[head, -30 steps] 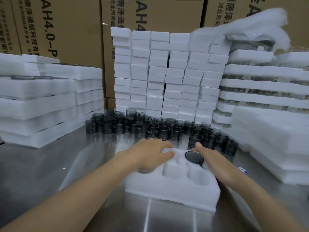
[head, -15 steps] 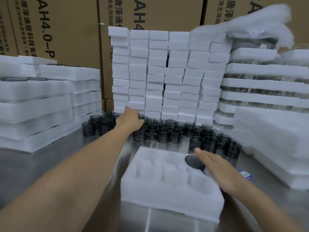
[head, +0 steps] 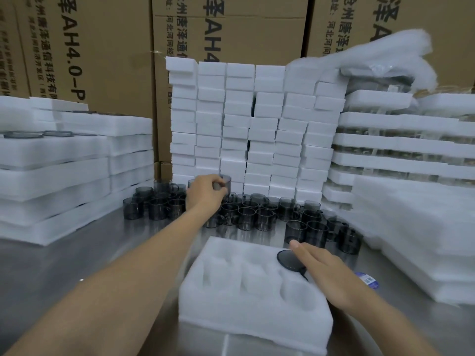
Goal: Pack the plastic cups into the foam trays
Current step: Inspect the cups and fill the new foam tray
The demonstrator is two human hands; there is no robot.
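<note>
- The left hand (head: pixel 205 195) grips one plastic cup (head: pixel 225 182), held just above the cup cluster (head: pixel 257 214) at the far side of the desk (head: pixel 64 273).
- The right hand (head: pixel 326 272) lies flat, fingers straight, on the foam tray (head: pixel 254 314), beside a seated cup (head: pixel 289 258).
- Recommended: keep the tray pinned and lower the cup squarely into an empty cavity.
- The held cup appears upright, with its long axis vertical. Handle direction cannot be told.

Brown cardboard boxes (head: pixel 102 60) with black printed lettering stand along the back. Steel tabletop (head: pixel 64 273), dull reflections. A small blue-and-white round item (head: pixel 367 280) lies on it, right side.
</note>
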